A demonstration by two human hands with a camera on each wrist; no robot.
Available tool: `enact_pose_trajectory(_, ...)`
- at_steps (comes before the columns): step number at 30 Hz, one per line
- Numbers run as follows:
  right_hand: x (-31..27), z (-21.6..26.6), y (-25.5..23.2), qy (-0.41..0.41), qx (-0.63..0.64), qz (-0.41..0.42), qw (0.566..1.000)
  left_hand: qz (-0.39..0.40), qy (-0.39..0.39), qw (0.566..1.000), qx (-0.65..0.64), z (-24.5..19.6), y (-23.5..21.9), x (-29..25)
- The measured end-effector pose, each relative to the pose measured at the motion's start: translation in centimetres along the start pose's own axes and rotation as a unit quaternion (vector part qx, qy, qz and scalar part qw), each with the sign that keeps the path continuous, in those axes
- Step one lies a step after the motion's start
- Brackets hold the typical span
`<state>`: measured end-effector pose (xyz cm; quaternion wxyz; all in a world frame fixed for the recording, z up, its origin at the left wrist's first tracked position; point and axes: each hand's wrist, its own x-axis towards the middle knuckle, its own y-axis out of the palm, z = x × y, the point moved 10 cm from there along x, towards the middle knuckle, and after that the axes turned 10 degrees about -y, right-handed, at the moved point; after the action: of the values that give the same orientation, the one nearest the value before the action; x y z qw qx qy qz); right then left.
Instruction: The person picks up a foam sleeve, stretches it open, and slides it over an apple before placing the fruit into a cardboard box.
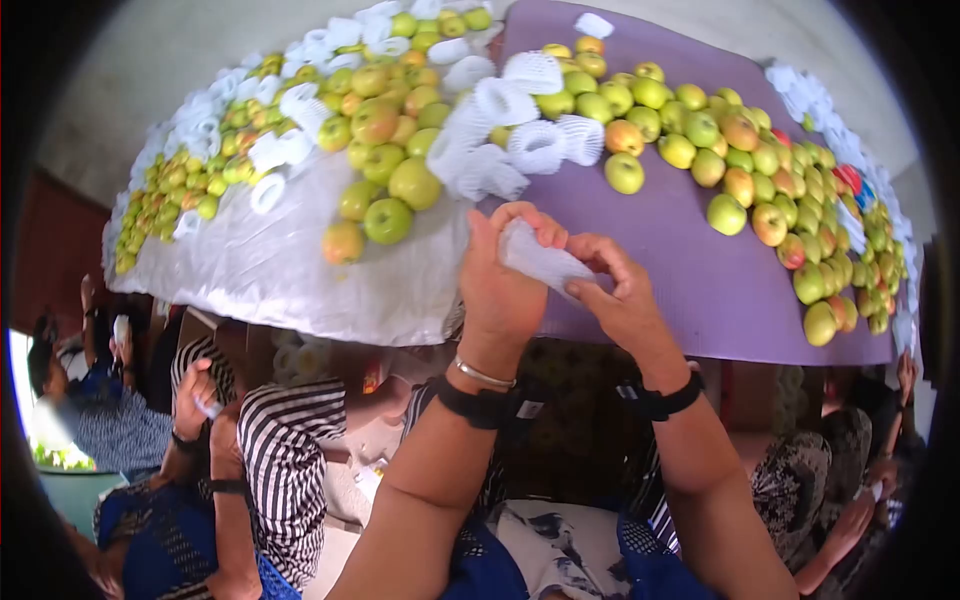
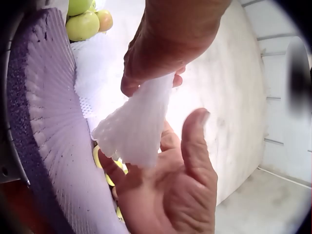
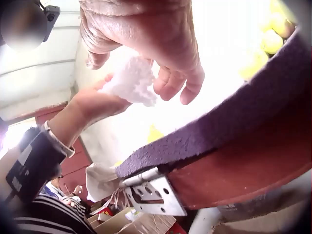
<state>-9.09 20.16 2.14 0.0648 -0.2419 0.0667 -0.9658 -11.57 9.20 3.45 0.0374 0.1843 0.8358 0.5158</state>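
Observation:
A white foam net sleeve (image 1: 545, 258) is stretched between my two hands over the front of the table. My left hand (image 1: 502, 290) holds its gathered end, fingers curled over it; in the left wrist view the sleeve (image 2: 139, 126) flares wide away from that grip. My right hand (image 1: 632, 300) is at the flared end. Its thumb stands apart from the sleeve in the left wrist view, where the palm of the right hand (image 2: 170, 195) faces up and some fingers are hidden behind the foam. Green-yellow apples (image 1: 388, 190) lie beyond my left hand.
More apples (image 1: 725, 150) spread across the purple mat (image 1: 650, 240) on the right. White foam sleeves (image 1: 520, 130) are heaped in the middle, near a silvery sheet (image 1: 290, 270). A person in stripes (image 1: 285, 440) sits close on the left, another person (image 1: 850, 480) on the right.

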Motion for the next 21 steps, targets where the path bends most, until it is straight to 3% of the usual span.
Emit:
enact_pose_trajectory(3, -1.3, -3.2, -0.3, 0.147, 0.105, -0.009, 0.984, 0.006, -0.018, 0.999, 0.041, 1.1, 0.1, 0.0)
enact_pose_trajectory(12, -0.9, -2.3, -4.3, 0.102, 0.072, -0.076, 0.989, -0.041, -0.047, 0.988, 0.141, 1.6, -0.7, -0.2)
enact_pose_trajectory(18, -1.0, -2.2, -5.7, 0.126, 0.011, -0.065, 0.99, -0.11, -0.026, 0.941, 0.319, 1.2, -1.4, -0.3)
enact_pose_trajectory(21, -0.9, -2.2, -5.6, 0.103, -0.023, -0.035, 0.994, -0.122, -0.023, 0.947, 0.297, 1.3, -2.8, -0.3)
